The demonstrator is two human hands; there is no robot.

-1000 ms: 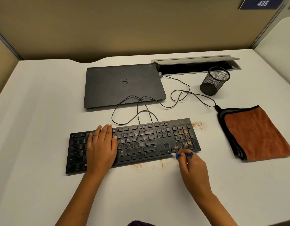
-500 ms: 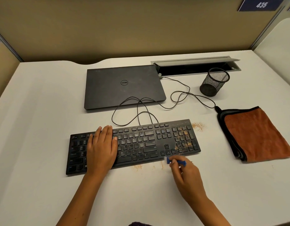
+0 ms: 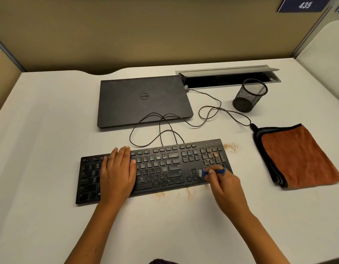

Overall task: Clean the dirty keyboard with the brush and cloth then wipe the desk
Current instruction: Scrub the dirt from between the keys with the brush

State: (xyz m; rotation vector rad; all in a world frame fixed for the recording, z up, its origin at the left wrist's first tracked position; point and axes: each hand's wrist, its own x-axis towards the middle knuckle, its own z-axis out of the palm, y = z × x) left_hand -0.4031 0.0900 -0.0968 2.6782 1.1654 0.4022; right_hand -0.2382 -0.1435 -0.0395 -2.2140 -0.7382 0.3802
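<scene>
My right hand (image 3: pixel 225 184) has moved the small blue brush (image 3: pixel 212 172) from the desk (image 3: pixel 50 130) back up onto the flat black keyboard (image 3: pixel 161 168), fingers pinched around it below the crumb-dusted number pad. My left hand (image 3: pixel 118 172) lies flat, fingers straight, on the keyboard's left keys; the plush orange cloth (image 3: pixel 298 159) lies folded right of the keyboard.

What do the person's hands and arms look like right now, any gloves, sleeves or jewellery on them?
Both arms are bare to the bottom edge of the head view, with no sleeves showing. The left hand and the right hand wear no gloves. No watch or bracelet shows on either wrist. Whether there is a ring cannot be told at this size.
</scene>
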